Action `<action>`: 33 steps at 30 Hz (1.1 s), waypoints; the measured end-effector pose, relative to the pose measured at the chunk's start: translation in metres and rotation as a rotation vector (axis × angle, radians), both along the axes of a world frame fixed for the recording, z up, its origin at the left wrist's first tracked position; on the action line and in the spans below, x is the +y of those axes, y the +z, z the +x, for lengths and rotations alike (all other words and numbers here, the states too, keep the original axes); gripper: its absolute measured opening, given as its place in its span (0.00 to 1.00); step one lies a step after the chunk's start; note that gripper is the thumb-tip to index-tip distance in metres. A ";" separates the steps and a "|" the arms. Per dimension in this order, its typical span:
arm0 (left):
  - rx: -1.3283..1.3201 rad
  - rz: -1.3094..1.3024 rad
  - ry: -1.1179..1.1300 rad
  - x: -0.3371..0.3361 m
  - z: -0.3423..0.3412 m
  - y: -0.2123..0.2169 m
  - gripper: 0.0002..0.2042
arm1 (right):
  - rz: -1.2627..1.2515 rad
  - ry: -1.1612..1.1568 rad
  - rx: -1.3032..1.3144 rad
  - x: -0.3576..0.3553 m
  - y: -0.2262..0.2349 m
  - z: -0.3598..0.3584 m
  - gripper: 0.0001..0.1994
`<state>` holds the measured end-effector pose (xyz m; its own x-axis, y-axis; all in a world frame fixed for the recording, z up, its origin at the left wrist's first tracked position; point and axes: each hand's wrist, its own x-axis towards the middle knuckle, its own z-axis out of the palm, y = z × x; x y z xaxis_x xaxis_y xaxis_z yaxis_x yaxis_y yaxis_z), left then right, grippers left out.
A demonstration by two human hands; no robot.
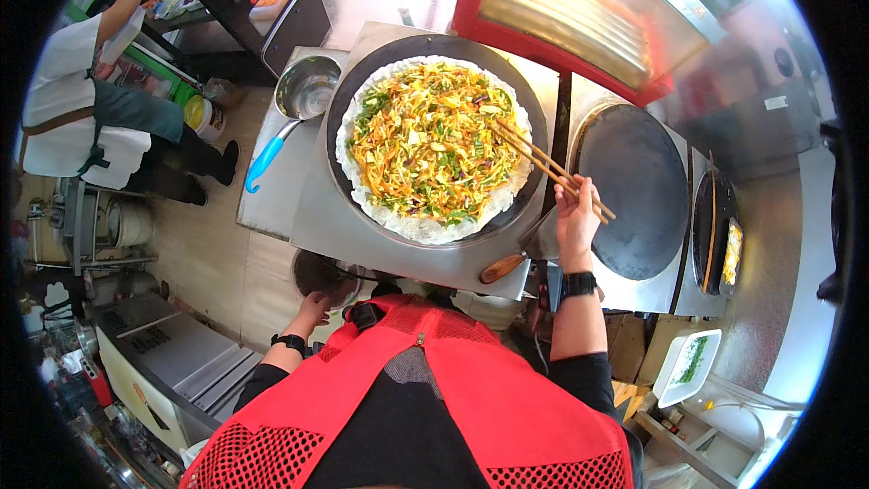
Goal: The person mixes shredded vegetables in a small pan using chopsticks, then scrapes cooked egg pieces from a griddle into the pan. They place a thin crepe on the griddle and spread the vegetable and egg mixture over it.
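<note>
My right hand (577, 222) is closed round a pair of long wooden chopsticks (543, 161). Their tips touch the right side of a thick layer of shredded vegetables (430, 140), orange, yellow and green. This layer lies on a thin pale pancake (433, 233), whose uneven rim shows all round it on a large round black griddle (529, 91). Low at my left side, apart from the counter, hangs my left hand (314, 309). Its fingers are loosely bent, with nothing visible in them.
A steel saucepan (308, 88) with a blue handle stands left of the griddle. At the counter's front edge lies a wooden-handled scraper (503, 267). To the right is a second black griddle (634, 190); behind, a red-framed glass case (579, 18). Another person (81, 118) stands far left.
</note>
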<state>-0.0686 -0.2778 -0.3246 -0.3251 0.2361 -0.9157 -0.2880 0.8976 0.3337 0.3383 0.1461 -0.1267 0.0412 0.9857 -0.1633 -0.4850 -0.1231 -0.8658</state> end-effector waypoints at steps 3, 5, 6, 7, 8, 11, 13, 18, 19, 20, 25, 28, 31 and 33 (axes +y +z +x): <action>0.053 0.011 -0.029 0.008 -0.003 0.005 0.20 | -0.022 0.014 -0.014 -0.023 0.001 0.013 0.12; 0.071 0.018 -0.040 0.011 -0.006 0.007 0.20 | -0.053 0.003 0.016 -0.035 -0.005 0.022 0.12; 0.081 0.022 -0.044 0.014 -0.007 0.008 0.20 | -0.060 0.031 0.032 -0.042 -0.005 0.026 0.12; 0.080 0.047 -0.048 0.017 -0.008 0.009 0.20 | -0.064 0.027 0.021 -0.046 -0.005 0.029 0.12; 0.079 0.071 -0.052 0.021 -0.007 0.011 0.20 | -0.068 0.023 0.010 -0.051 -0.002 0.030 0.12; 0.099 0.088 -0.085 0.028 -0.005 0.010 0.20 | -0.073 0.048 -0.012 -0.060 0.001 0.033 0.12; 0.115 0.087 -0.095 0.029 -0.004 0.008 0.20 | -0.084 0.108 -0.019 -0.062 0.000 0.038 0.11; 0.106 0.069 -0.119 0.026 -0.005 0.003 0.20 | -0.039 0.183 -0.072 -0.052 0.015 0.020 0.11; 0.102 0.065 -0.098 0.022 -0.005 0.002 0.20 | -0.043 0.258 -0.100 -0.049 0.019 0.013 0.11; 0.096 0.063 -0.075 0.022 -0.003 0.002 0.20 | -0.047 0.267 -0.113 -0.044 0.023 0.011 0.11; 0.059 0.048 -0.015 0.010 -0.004 0.005 0.20 | 0.093 0.274 -0.172 -0.008 0.048 -0.045 0.11; 0.035 0.018 0.008 0.002 -0.005 0.006 0.19 | 0.126 0.302 -0.136 0.004 0.060 -0.120 0.12; 0.059 0.057 0.058 -0.003 -0.001 0.002 0.18 | 0.196 0.341 -0.149 0.020 0.048 -0.149 0.14; 0.089 0.112 0.086 0.001 0.005 0.009 0.18 | 0.148 0.258 -0.219 0.031 0.044 -0.130 0.13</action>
<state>-0.0636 -0.2764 -0.3154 -0.4272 0.3024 -0.8521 -0.3273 0.8268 0.4575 0.2087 0.1771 -0.0828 -0.1939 0.9805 -0.0334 -0.2558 -0.0834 -0.9631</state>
